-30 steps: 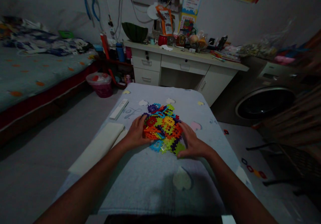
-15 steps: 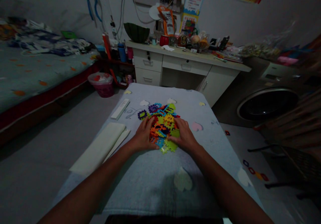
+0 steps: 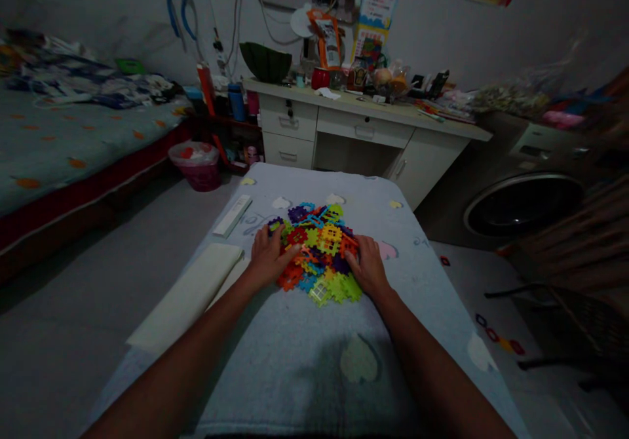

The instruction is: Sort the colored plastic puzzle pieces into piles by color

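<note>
A heap of colourful plastic interlocking building pieces (image 3: 314, 249) lies on the cloth-covered table (image 3: 285, 360). Among them are a yellow window-like piece (image 3: 329, 238), a red gear-shaped piece (image 3: 297, 236) and green pieces (image 3: 339, 288) at the near edge. My left hand (image 3: 269, 255) rests against the heap's left side, fingers apart and thumb over the pieces. On the right side my right hand (image 3: 368, 262) touches the heap, its fingers spread and its thumb on the pieces. Neither hand grips a piece.
Along the table's left edge lie a folded pale cloth or paper (image 3: 191, 291) and a white box-like strip (image 3: 232, 216). Beyond stands a cluttered desk (image 3: 289, 121), with a washing machine (image 3: 521, 196) to the right. A bed (image 3: 73, 144) and pink bin (image 3: 199, 170) are left.
My hands have moved apart, the left one outward to the left and the right one slightly rightward. The heap looks wider, with more pieces showing at its near side.
</note>
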The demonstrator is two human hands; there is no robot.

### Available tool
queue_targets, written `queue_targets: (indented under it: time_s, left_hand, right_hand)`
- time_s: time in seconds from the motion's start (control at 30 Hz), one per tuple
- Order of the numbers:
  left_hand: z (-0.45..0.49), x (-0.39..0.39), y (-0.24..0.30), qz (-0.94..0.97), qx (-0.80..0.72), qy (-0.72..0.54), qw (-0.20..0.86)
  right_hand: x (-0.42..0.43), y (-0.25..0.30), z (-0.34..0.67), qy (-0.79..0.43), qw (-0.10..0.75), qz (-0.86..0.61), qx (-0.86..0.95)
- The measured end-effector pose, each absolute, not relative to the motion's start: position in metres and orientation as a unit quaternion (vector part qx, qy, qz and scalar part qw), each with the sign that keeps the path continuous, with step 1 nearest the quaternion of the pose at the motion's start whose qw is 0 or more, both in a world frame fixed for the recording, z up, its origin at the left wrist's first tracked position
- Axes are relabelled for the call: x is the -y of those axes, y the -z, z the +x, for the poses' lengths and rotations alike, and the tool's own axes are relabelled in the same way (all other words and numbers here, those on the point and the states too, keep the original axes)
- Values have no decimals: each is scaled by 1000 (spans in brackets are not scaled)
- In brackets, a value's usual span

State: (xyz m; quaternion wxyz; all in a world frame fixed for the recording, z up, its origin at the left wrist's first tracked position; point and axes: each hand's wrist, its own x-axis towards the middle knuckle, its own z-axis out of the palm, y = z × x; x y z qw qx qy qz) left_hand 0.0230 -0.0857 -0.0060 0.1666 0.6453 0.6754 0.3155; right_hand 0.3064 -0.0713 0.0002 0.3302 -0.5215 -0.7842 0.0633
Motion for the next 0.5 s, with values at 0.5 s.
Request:
queue_targets:
  time_s: [0.5]
  left_hand:
    - [29,27,-19,606,-597,-467,243]
  right_hand:
    - [67,-4,316,-125,431,-516,729]
